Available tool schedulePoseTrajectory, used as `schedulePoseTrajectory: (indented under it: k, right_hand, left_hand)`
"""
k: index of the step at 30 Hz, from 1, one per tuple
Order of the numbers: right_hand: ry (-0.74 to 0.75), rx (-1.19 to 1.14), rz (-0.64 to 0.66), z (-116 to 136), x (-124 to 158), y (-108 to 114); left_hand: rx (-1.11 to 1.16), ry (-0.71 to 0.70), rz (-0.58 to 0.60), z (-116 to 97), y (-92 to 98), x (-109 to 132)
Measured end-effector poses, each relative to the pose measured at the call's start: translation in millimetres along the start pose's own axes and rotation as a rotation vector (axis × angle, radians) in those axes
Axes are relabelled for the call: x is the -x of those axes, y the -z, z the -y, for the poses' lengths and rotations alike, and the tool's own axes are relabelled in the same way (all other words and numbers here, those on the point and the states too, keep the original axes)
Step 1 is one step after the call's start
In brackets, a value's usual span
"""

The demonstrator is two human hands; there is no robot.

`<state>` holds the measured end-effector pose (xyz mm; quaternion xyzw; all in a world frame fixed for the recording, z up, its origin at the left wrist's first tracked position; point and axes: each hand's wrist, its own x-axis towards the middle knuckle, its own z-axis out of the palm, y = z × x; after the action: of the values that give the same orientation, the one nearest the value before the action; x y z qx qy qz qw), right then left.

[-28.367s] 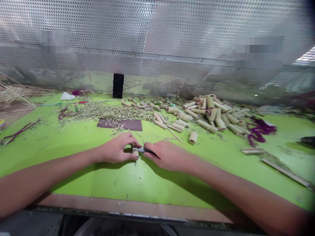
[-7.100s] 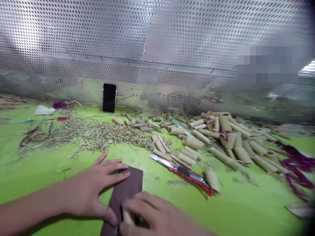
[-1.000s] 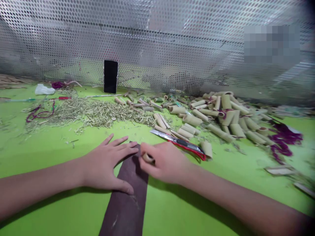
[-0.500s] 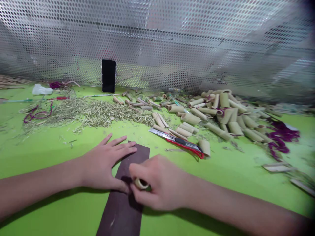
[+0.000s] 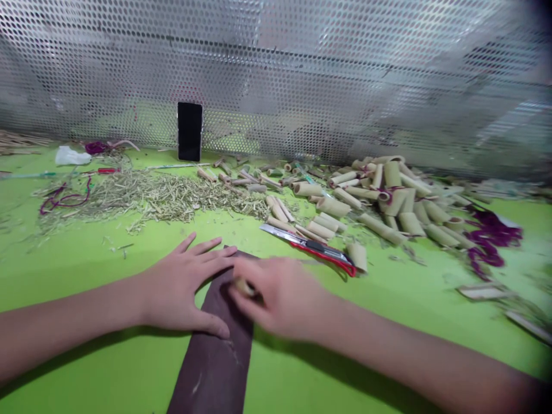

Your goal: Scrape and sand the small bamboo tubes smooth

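A dark strip of sandpaper (image 5: 215,368) lies lengthwise on the green tabletop, with pale scuff marks on it. My left hand (image 5: 181,287) is spread over its left edge, thumb and fingertips pressing it flat. In my right hand (image 5: 280,296) a short hollow bamboo tube (image 5: 245,287) is gripped, its open end showing between thumb and fingers. That hand is over the upper part of the sandpaper and slightly blurred; its contact underneath is hidden. Just beyond it lies a red-handled utility knife (image 5: 313,248) with its blade out, beside a short bamboo piece (image 5: 357,257).
Cut bamboo tubes (image 5: 392,198) are heaped at the right, near purple yarn (image 5: 494,238). Plant shavings (image 5: 168,195) spread across the middle left. A phone (image 5: 190,131) stands against the perforated metal screen (image 5: 276,69). White tissue (image 5: 71,156) lies far left.
My right hand with the bamboo tube has slid up the sandpaper, away from me, uncovering a pale streak near my left thumb. My left hand has stayed in place.
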<state>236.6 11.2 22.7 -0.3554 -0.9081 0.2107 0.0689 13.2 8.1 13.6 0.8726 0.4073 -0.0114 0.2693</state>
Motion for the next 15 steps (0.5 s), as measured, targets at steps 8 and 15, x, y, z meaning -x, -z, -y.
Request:
schedulePoseTrajectory:
  k: [8, 15]
  right_hand:
    - [-0.007, -0.040, 0.005, 0.3, 1.9, 1.2]
    - [-0.110, 0.008, 0.016, 2.5, 0.0, 0.5]
  left_hand:
    - [-0.015, -0.001, 0.015, 1.0, -0.2, 0.6]
    - [-0.019, -0.006, 0.012, 1.7, -0.7, 1.9]
